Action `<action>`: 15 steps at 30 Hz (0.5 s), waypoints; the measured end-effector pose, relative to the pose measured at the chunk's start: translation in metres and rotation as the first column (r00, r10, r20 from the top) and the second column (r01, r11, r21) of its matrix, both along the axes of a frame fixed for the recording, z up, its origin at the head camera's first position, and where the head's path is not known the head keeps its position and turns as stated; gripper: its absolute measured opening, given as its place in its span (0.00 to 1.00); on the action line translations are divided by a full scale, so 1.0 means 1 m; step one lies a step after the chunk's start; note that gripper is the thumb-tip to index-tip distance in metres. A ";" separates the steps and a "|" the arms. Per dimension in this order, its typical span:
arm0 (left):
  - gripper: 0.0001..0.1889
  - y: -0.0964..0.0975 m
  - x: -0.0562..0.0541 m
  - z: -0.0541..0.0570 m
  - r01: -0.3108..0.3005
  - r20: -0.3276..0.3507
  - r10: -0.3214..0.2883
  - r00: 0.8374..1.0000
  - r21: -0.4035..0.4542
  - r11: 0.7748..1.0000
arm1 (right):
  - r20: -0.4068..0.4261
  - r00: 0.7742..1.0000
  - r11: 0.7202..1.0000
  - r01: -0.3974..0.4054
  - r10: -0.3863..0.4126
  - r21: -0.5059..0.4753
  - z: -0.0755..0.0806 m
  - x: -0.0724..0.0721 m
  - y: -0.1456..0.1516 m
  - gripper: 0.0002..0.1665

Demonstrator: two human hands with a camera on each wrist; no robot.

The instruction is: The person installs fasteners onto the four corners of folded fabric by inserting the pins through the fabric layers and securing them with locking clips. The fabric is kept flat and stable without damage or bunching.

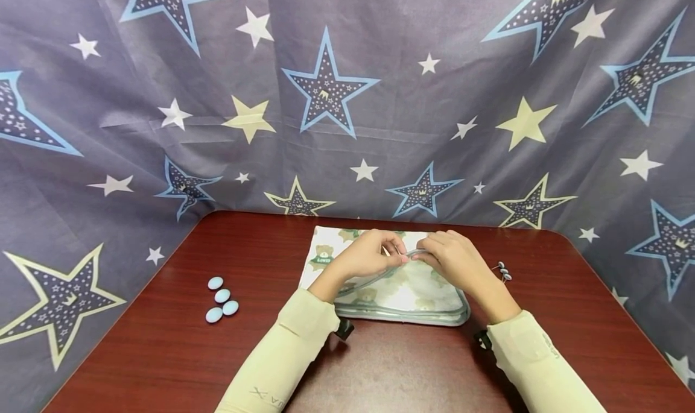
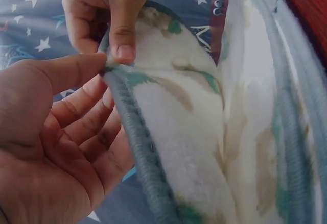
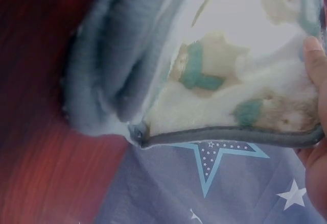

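A folded white cloth (image 1: 402, 295) with teddy-bear prints and a grey-green stitched edge lies on the table in the head view. Part of its top layer is raised between both hands. My left hand (image 1: 362, 256) pinches the raised edge (image 2: 135, 127); in the left wrist view its thumb presses from above and the other fingers curve loosely below. Close beside it, my right hand (image 1: 458, 261) grips the same edge, thumb (image 2: 124, 43) on the cloth's face. The right wrist view shows this right hand (image 3: 318, 89) only partly, at the frame's right side, and the layered folds (image 3: 110, 66) at left.
Several pale blue oval discs (image 1: 222, 295) sit on the left of the dark red table (image 1: 260, 244). Small pins with bluish heads (image 1: 505, 272) lie just right of the right hand. Behind the table hangs a grey-blue curtain (image 1: 391, 123) printed with stars.
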State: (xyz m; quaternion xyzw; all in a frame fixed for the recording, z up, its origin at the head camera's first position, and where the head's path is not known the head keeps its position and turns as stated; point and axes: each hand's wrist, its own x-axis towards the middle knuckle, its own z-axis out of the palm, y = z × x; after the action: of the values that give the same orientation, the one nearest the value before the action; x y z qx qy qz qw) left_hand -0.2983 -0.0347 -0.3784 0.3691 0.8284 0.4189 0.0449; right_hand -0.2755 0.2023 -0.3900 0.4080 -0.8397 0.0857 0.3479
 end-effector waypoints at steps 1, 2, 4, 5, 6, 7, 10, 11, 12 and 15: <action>0.04 -0.001 0.000 0.001 0.005 0.013 -0.006 1.000 0.013 1.000 | -0.004 1.000 1.000 -0.004 0.004 -0.004 0.000 0.000 0.001 0.12; 0.04 -0.002 0.000 0.002 0.007 0.029 -0.007 1.000 0.026 1.000 | -0.007 1.000 1.000 -0.007 0.007 -0.008 0.000 0.000 0.001 0.12; 0.04 -0.003 0.001 0.003 -0.001 0.058 -0.001 0.998 0.042 0.999 | -0.007 1.000 1.000 -0.011 0.011 -0.013 0.000 0.000 0.001 0.12; 0.04 -0.004 0.002 0.004 -0.009 0.069 0.005 0.998 0.047 0.999 | -0.003 1.000 1.000 -0.012 0.012 -0.012 -0.001 -0.001 0.001 0.12; 0.03 -0.005 0.002 0.004 -0.016 0.072 0.012 0.997 0.049 0.999 | 0.001 1.000 1.000 -0.012 0.012 -0.010 -0.001 -0.001 0.001 0.12; 0.03 -0.006 0.003 0.004 -0.022 0.074 0.019 0.997 0.050 0.999 | 0.009 1.000 1.000 -0.012 0.012 -0.007 -0.002 -0.001 0.000 0.12; 0.02 -0.009 0.005 0.003 -0.033 0.062 0.031 0.998 0.041 0.999 | 0.033 0.999 1.000 -0.010 0.010 0.004 -0.003 -0.002 -0.002 0.11; 0.02 -0.011 0.006 0.003 -0.033 0.057 0.030 0.998 0.040 0.999 | 0.038 0.999 1.000 -0.009 0.009 0.005 -0.003 -0.002 -0.002 0.11; 0.02 -0.012 0.006 0.002 -0.033 0.052 0.031 0.998 0.036 0.999 | 0.043 0.999 1.000 -0.011 0.011 0.004 -0.003 -0.002 -0.003 0.11; 0.02 -0.018 0.008 -0.001 -0.034 0.034 0.034 0.999 0.007 0.999 | 0.053 0.999 1.000 -0.013 0.013 -0.001 -0.004 -0.001 -0.003 0.11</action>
State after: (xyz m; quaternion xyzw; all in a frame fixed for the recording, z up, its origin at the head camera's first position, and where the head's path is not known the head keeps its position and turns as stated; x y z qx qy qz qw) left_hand -0.2904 -0.0525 -0.3795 0.3481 0.8321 0.4289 0.0503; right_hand -0.2765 0.1992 -0.3938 0.4111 -0.8459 0.0989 0.3250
